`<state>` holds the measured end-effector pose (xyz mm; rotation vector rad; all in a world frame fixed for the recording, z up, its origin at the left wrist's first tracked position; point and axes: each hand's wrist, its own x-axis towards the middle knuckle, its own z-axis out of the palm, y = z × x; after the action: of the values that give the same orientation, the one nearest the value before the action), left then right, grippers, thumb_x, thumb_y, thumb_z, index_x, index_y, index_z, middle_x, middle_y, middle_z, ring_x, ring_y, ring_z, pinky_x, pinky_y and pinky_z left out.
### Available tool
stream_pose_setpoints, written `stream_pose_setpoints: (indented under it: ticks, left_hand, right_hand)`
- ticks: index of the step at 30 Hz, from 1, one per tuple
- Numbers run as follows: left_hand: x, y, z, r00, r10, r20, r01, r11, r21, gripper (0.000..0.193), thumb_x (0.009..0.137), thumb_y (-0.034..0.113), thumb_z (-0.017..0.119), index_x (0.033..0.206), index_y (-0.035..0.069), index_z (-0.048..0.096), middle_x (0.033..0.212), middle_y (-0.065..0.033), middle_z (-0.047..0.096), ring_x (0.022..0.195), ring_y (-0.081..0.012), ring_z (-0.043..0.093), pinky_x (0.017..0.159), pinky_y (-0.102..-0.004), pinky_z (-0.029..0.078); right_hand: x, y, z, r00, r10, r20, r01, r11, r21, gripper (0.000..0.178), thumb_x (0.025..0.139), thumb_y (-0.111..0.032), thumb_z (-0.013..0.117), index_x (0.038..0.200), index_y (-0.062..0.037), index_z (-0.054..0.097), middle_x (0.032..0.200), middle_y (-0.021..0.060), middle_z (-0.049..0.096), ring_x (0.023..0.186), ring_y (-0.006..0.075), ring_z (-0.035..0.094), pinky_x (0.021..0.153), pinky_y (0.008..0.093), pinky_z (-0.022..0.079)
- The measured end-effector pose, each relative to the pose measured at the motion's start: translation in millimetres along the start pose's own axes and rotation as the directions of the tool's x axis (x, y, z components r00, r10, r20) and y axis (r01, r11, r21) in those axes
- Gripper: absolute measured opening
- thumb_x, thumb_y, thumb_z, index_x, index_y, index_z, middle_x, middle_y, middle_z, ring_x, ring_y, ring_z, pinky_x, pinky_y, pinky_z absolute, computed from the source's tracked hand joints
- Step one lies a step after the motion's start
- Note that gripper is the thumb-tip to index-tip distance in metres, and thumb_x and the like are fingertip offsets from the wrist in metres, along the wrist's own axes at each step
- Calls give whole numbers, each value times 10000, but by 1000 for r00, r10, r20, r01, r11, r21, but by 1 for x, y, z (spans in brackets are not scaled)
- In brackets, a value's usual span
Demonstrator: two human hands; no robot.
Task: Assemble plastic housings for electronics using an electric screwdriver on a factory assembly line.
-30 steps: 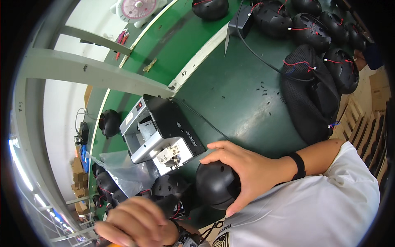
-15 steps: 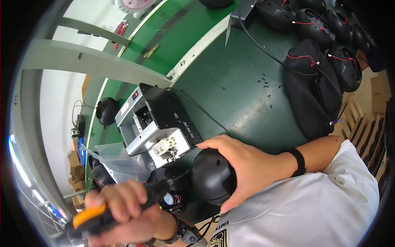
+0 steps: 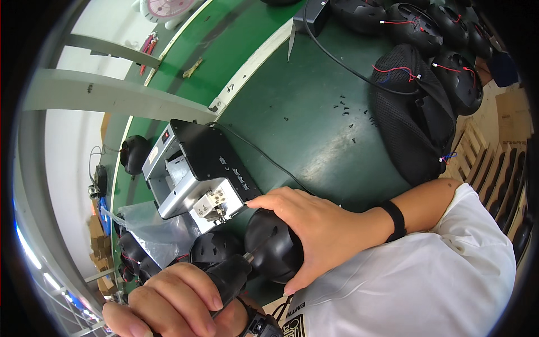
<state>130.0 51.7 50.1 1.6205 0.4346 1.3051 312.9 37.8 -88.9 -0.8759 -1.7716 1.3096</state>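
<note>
My right hand (image 3: pixel 320 230), with a black band on its wrist, is clamped over a round black shell (image 3: pixel 269 244) on the green table (image 3: pixel 314 129). My left hand (image 3: pixel 174 297) at the lower left grips a black power screwdriver (image 3: pixel 233 276). Its bit touches the shell's left side, just below my right fingers. A second black shell (image 3: pixel 216 247) lies directly left of the held one. Just behind both shells stands a black and silver screw feeder box (image 3: pixel 202 168).
Several black shells with red wires (image 3: pixel 426 28) are piled at the upper right beside a black mesh bag (image 3: pixel 415 123). Loose screws (image 3: pixel 345 106) dot the table. A clear plastic bag (image 3: pixel 140 224) and more shells lie at the left. A black cable (image 3: pixel 264 160) crosses the table.
My left hand has risen from the lower left and brought the screwdriver's bit onto the shell. My right hand has kept its hold on the shell.
</note>
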Motion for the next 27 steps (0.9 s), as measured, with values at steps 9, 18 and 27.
stream_pose_setpoints:
  ticks: [9, 18, 27]
  left_hand:
    - [-2, -41, 15, 994, 104, -22, -103, 994, 26, 453, 967, 546, 557, 984, 100, 484, 651, 1, 571, 526, -134, 570, 511, -269, 455]
    - [-25, -60, 19, 952, 307, -6, -307, 951, -43, 748, 785, 779, 579, 996, 67, 497, 641, -28, 521, 523, -178, 542, 541, -325, 468]
    - [-27, -59, 30, 955, 287, -73, -282, 956, 77, 757, 859, 787, 482, 980, 40, 492, 615, -27, 547, 465, -185, 535, 491, -371, 484]
  right_hand:
    - [4, -1, 3, 998, -48, -46, 44, 994, -100, 1114, 539, -373, 931, 1419, -46, 331, 1273, 209, 461, 1111, 411, 519, 935, 474, 465]
    - [1, -4, 0, 998, -37, -56, 32, 995, -97, 1111, 533, -381, 964, 1369, 25, 354, 1317, 243, 452, 1208, 392, 486, 1021, 424, 433]
    - [-6, 7, -7, 942, -333, 51, 336, 924, -183, 1222, 549, -387, 927, 1498, 12, 270, 1491, 255, 308, 1345, 441, 377, 1105, 501, 356]
